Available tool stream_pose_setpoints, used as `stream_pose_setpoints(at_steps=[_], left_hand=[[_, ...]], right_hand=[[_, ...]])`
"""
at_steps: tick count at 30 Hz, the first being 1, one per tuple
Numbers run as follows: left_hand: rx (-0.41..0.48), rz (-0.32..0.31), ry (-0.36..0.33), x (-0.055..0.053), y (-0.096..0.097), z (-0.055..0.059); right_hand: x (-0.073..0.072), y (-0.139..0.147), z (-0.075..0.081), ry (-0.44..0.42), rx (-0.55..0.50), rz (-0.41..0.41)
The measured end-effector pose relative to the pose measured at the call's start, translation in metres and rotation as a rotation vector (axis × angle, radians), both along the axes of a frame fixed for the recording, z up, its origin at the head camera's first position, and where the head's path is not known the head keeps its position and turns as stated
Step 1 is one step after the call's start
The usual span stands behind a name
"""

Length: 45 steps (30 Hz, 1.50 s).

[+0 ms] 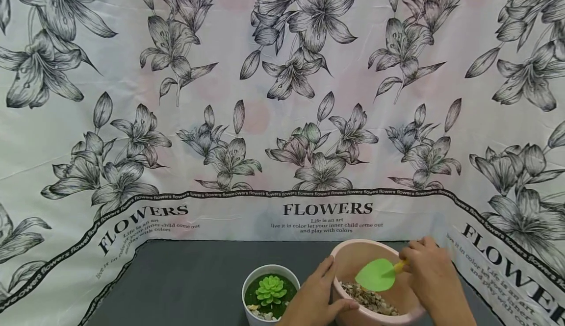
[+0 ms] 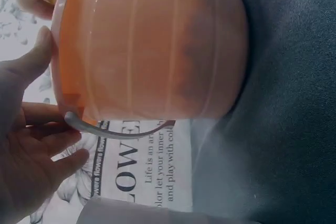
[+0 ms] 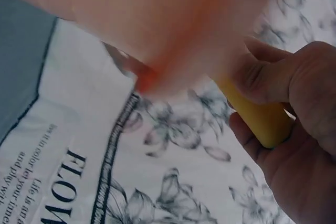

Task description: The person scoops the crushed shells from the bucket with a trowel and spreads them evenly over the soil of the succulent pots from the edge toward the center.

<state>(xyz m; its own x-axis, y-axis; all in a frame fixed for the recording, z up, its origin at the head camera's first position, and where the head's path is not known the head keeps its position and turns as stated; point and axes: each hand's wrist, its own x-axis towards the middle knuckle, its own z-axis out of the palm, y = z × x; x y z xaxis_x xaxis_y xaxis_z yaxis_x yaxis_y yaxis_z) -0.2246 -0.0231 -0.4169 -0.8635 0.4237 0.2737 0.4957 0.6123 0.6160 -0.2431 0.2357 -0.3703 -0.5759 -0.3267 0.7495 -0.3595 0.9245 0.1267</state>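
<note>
A pink bucket (image 1: 366, 247) with a metal handle (image 2: 126, 134) stands upright, with pebbly gravel (image 1: 372, 299) in its bottom. My left hand (image 1: 311, 294) holds its left side at the rim, the thumb lying at the front edge and the fingers spread along the side. In my right hand (image 1: 430, 272) is the yellow handle (image 3: 257, 111) of a small shovel, gripped between thumb and fingers. The shovel's green blade (image 1: 377, 275) hangs inside the bucket, above the gravel. How much of the blade carries gravel cannot be seen.
Left of the bucket stands a white pot (image 1: 247, 299) with a green artificial succulent (image 1: 270, 290) and pale stones, partly behind my left hand. A dark grey cloth (image 1: 190, 277) covers the table. A white flower-print sheet (image 1: 229, 218) hangs at the back and sides.
</note>
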Motion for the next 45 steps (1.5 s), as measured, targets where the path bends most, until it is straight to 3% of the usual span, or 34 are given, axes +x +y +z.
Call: stream_pose_setpoints(at_steps=[4,8,17,21,27,32,39,45], left_hand=[[-0.025,0.003,-0.001,0.000,0.001,-0.006],[-0.033,-0.035,-0.003,-0.001,-0.001,-0.009],[-0.071,-0.079,0.010,-0.008,-0.005,-0.012],[-0.034,-0.067,-0.036,-0.007,-0.005,-0.011],[0.004,-0.036,-0.046,-0.008,-0.007,-0.015],[0.053,-0.018,-0.074,-0.005,-0.008,-0.005],[-0.011,-0.038,0.030,-0.005,-0.008,-0.005],[0.002,-0.050,0.039,-0.005,-0.010,-0.006]], right_hand=[[-0.011,-0.010,-0.024,-0.104,0.049,-0.003],[-0.014,-0.017,-0.038,-0.219,-0.015,0.000],[-0.006,-0.026,-0.030,-0.406,-0.215,0.020],[0.000,-0.028,-0.021,-0.354,-0.227,0.038],[0.007,-0.029,-0.007,-0.246,-0.218,0.066],[0.010,-0.024,0.000,-0.316,-0.300,0.048],[0.013,-0.011,0.003,-0.397,-0.376,-0.015],[0.013,0.002,0.001,-0.430,-0.419,-0.043]])
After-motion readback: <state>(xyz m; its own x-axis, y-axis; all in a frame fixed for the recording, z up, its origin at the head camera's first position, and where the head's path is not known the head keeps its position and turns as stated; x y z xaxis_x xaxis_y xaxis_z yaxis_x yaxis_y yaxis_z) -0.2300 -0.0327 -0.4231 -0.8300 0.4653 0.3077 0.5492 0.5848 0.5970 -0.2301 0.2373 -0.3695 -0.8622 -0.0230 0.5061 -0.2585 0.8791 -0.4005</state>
